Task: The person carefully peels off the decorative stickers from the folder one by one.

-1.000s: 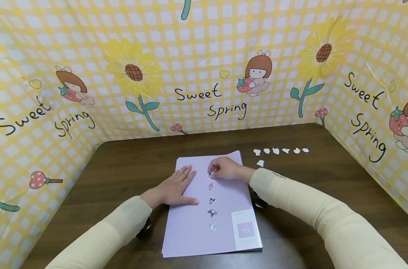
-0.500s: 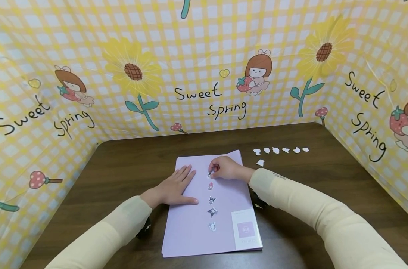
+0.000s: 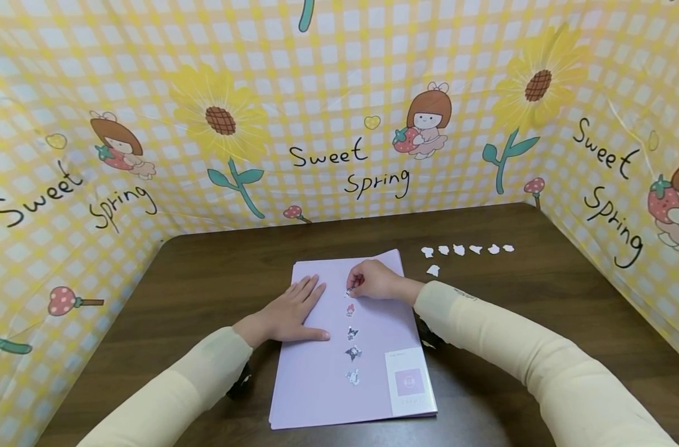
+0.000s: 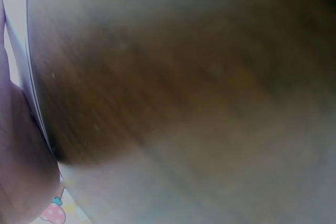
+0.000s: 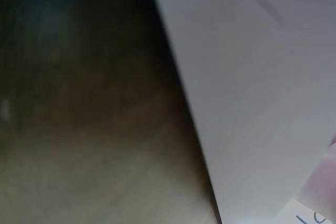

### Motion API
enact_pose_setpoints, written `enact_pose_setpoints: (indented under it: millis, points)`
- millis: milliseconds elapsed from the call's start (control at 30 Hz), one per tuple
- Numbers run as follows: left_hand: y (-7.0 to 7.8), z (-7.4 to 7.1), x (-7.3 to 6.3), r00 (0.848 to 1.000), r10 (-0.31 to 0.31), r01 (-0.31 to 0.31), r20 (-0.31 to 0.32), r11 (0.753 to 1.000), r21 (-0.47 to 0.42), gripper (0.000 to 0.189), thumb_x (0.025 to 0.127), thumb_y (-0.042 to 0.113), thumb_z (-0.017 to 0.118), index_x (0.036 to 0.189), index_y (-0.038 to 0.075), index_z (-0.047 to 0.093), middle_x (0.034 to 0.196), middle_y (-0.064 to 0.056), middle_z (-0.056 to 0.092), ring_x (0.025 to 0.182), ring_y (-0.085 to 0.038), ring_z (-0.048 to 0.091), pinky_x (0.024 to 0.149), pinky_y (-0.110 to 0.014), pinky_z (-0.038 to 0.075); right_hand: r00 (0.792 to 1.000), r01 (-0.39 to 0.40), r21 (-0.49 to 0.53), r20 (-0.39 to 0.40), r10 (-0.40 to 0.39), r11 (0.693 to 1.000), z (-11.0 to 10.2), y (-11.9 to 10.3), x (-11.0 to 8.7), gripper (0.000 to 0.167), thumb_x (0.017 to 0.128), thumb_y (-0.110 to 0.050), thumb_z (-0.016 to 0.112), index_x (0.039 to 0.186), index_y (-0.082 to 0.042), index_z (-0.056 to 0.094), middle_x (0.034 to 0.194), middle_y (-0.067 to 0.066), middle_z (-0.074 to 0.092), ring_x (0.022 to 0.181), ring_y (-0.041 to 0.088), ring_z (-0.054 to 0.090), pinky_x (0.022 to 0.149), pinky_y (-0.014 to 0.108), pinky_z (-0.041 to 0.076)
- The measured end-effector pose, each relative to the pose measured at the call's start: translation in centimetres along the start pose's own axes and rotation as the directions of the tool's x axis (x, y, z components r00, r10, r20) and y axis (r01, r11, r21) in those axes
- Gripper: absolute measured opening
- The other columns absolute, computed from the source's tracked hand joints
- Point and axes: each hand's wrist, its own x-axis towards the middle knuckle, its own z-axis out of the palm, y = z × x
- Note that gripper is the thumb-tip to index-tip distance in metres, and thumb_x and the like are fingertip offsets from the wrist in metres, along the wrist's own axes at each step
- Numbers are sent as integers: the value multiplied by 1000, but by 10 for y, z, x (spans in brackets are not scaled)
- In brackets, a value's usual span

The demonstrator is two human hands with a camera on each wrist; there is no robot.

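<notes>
A pale purple folder [image 3: 317, 397] lies on the table. My left hand [image 3: 286, 316] rests on its left side, fingers straight and thumb spread; part of that hand [image 4: 21, 150] shows in the left wrist view. Near the folder's far end my right hand [image 3: 375, 279] pinches a small black-and-white sticker [image 3: 348, 293] at the surface, the fingertips partly covering it. Below it, in a column, come a red-and-white character sticker [image 3: 350, 310], a dark one [image 3: 353, 333], another dark one [image 3: 353, 353] and a pale grey one [image 3: 353, 376].
Several white cut-out pieces [image 3: 459, 250] lie in a row on the brown table [image 3: 484, 323] at the back right, with a single white piece [image 3: 433, 270] nearer. A white label [image 3: 409, 382] marks the folder's near right corner. Patterned cloth [image 3: 339, 93] hangs behind.
The sticker under the right fingertips shows slightly differently, with less of its dark part visible. Both hands stay almost where they were.
</notes>
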Motion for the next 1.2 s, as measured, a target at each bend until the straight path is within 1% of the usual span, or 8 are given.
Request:
enact_pose_setpoints:
  millis: [167, 400, 600, 800, 1033, 1200]
  points:
    - [1, -2, -1, 1000, 14, -14, -10, 1000, -10, 112, 80, 82, 44, 157, 8, 9, 162, -14, 0, 147, -30, -3, 116, -44, 4, 1000, -1, 1, -11, 1, 1000, 0, -1, -1, 7, 81, -5, 77, 81, -9, 71, 70, -5, 61, 69, 8, 55, 67, 23, 46]
    - [1, 0, -1, 1000, 18, -18, -24, 1000, -12, 112, 80, 82, 43, 157, 8, 10, 162, -14, 1, 147, -30, -2, 116, -45, 5, 1000, 1, 9, -21, -1, 1000, 1, -3, -1, 7, 81, -5, 77, 81, -8, 71, 70, -6, 61, 69, 8, 55, 67, 22, 46]
    - [2, -2, -2, 1000, 17, -17, -14, 1000, -3, 112, 80, 83, 42, 157, 8, 9, 162, -15, 0, 147, -30, -3, 116, -45, 3, 1000, 1, 20, -20, -1, 1000, 0, -4, -3, 8, 81, -4, 77, 82, -8, 70, 70, -5, 61, 68, 7, 54, 67, 22, 45]
    - [3, -3, -2, 1000, 7, -7, 2, 1000, -3, 112, 80, 83, 41, 157, 9, 7, 162, -14, -2, 147, -29, -5, 116, -44, 2, 999, -21, 99, -26, 24, 995, -3, -4, -3, 11, 80, -3, 77, 87, -6, 69, 70, -4, 61, 66, 8, 54, 67, 23, 45]
    - [0, 1, 0, 999, -29, 29, 26, 1000, 4, 113, 78, 87, 37, 157, 13, 3, 162, -9, -6, 147, -25, -9, 116, -41, 0, 998, -53, 193, -24, 59, 980, -10, 1, -3, 21, 83, -5, 76, 102, -4, 67, 74, -2, 64, 68, 12, 57, 65, 24, 46]
    - [1, 0, 0, 999, -27, 27, 21, 1000, 3, 113, 78, 86, 38, 157, 13, 4, 162, -9, -6, 147, -25, -8, 116, -41, 1, 996, -67, 231, -35, 77, 971, -18, 3, -11, 18, 84, -2, 74, 101, -4, 69, 77, -1, 65, 70, 14, 57, 64, 25, 46]
